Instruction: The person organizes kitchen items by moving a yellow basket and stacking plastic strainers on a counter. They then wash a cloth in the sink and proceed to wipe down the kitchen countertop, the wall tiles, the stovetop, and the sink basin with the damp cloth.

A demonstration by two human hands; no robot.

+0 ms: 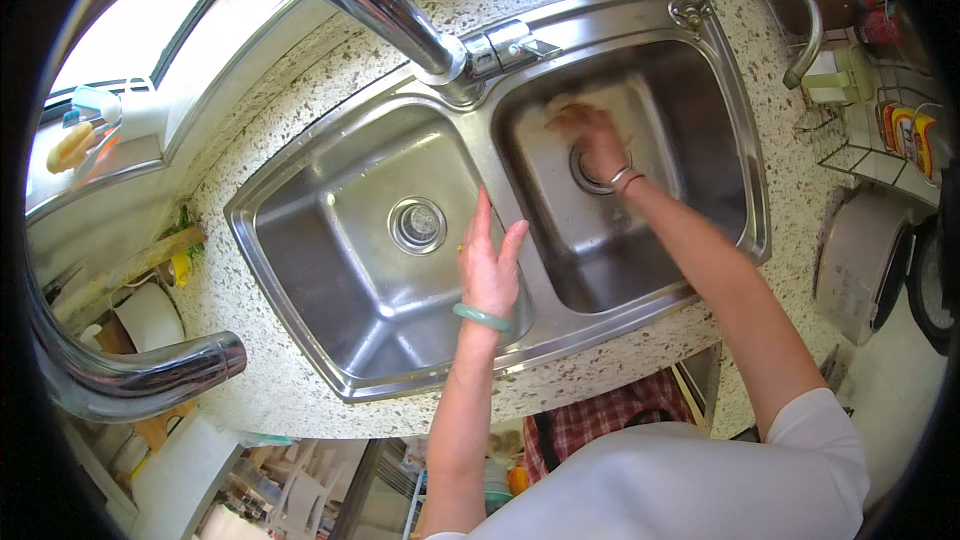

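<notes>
My left hand is held over the divider of a double steel sink, its fingers stretched out and the thumb apart, with nothing in it. A pale green bangle circles that wrist. Down in the right basin, my right hand is over the bottom beside the drain. Motion smears its fingers, so I cannot make out whether they hold anything. A silvery bracelet sits on the right wrist. The left basin has a round drain strainer in its floor.
A large chrome faucet arches over the left side, its spout low at the left. A thin curved tap stands at the right basin's far corner. Speckled counter surrounds the sink. A wire rack with bottles stands at right.
</notes>
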